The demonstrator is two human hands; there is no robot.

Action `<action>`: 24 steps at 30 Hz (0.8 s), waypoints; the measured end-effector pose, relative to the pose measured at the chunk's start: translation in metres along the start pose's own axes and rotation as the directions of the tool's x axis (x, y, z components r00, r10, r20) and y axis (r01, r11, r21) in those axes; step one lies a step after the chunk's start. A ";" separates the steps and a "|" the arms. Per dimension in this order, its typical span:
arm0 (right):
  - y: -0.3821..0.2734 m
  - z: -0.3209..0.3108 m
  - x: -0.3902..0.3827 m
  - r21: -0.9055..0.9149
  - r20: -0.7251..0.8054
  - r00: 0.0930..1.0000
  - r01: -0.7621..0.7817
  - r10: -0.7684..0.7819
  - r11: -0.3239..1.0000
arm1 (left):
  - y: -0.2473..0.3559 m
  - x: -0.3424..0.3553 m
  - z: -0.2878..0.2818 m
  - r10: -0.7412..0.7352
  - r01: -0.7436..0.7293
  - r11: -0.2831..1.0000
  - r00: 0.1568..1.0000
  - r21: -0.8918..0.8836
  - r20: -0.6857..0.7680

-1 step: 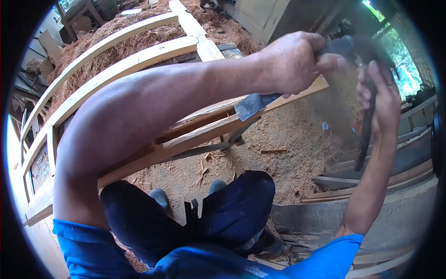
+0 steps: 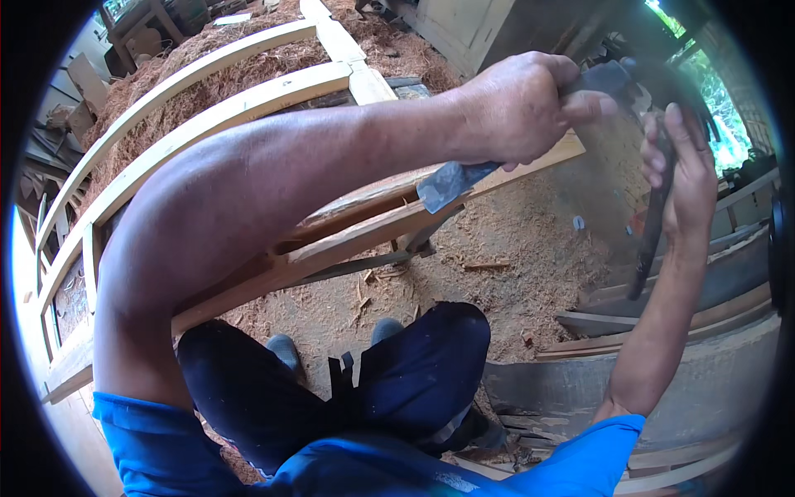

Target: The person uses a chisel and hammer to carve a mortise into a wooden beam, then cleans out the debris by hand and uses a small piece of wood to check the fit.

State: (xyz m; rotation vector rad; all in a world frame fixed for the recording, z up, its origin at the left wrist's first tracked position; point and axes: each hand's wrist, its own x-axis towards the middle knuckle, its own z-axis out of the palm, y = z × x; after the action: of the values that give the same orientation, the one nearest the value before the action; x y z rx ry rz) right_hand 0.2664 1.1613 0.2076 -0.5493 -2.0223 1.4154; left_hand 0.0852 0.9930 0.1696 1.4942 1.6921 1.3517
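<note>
My left hand [image 2: 530,108] is closed round a wide-bladed chisel, with my arm reaching across to the right. The chisel's flat grey blade [image 2: 445,187] juts out below the fist, toward the lower left, over the edge of a wooden beam [image 2: 373,232]. Its thick grey other end shows past the thumb. My right hand [image 2: 686,166] grips a dark stick-like handle [image 2: 651,240] that hangs down below the fingers. The upper part of this tool, close to the chisel's end, is smeared, so its head cannot be made out.
A curved pale wooden frame [image 2: 224,116] lies at the left, with heaps of reddish shavings [image 2: 273,62] behind it. Chips and shavings [image 2: 513,248] cover the floor by my feet. Boards [image 2: 596,385] lie at the lower right. A wooden cabinet [image 2: 464,33] stands at the back.
My right hand and the dark-handled tool have shifted slightly, the handle's lower end moving a little up and left. My left hand and the chisel have risen very slightly.
</note>
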 end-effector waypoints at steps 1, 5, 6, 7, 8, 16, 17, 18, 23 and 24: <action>-0.001 0.004 0.001 -0.007 0.001 1.000 0.020 -0.020 1.000 | -0.002 0.001 0.001 0.001 -0.001 1.000 1.000 -0.009 -0.007; -0.002 0.005 -0.005 -0.042 0.009 1.000 0.011 -0.010 0.999 | -0.009 0.008 0.006 -0.039 0.036 0.998 0.998 0.053 0.054; -0.001 0.000 -0.004 0.034 -0.029 1.000 0.007 -0.006 0.999 | -0.011 0.010 0.007 -0.036 0.033 0.998 0.998 0.049 0.056; -0.001 -0.003 -0.002 0.063 -0.091 0.996 0.017 -0.011 0.998 | -0.009 0.010 0.008 -0.052 0.047 0.998 0.993 0.042 0.110; -0.001 -0.002 -0.005 0.059 -0.092 0.996 0.016 -0.011 0.998 | -0.007 0.010 0.009 -0.067 0.062 0.997 0.984 0.036 0.163; 0.004 0.008 -0.015 0.130 -0.200 0.980 0.034 -0.007 0.991 | -0.007 0.003 0.007 -0.028 0.026 0.999 0.998 0.030 0.059; 0.003 0.014 -0.021 0.007 -0.096 0.995 -0.010 0.010 1.000 | -0.004 0.001 0.006 -0.052 0.049 0.998 0.997 0.050 0.063; 0.002 0.016 -0.023 -0.122 0.005 0.999 -0.040 0.040 0.992 | -0.001 -0.001 0.004 -0.076 0.071 0.995 0.995 0.069 0.068; -0.002 0.011 -0.015 0.031 -0.075 0.995 0.064 -0.061 0.997 | -0.004 -0.003 0.002 0.026 -0.027 0.993 1.000 0.118 0.013; -0.006 0.011 -0.017 0.030 -0.074 0.995 0.068 -0.066 0.997 | -0.004 -0.003 0.001 0.006 -0.010 0.992 1.000 0.126 0.027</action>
State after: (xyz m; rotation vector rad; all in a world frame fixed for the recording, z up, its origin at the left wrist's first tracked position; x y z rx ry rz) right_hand 0.2717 1.1409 0.2060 -0.5066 -1.9390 1.3668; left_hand 0.0851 0.9906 0.1646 1.5830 1.7853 1.2431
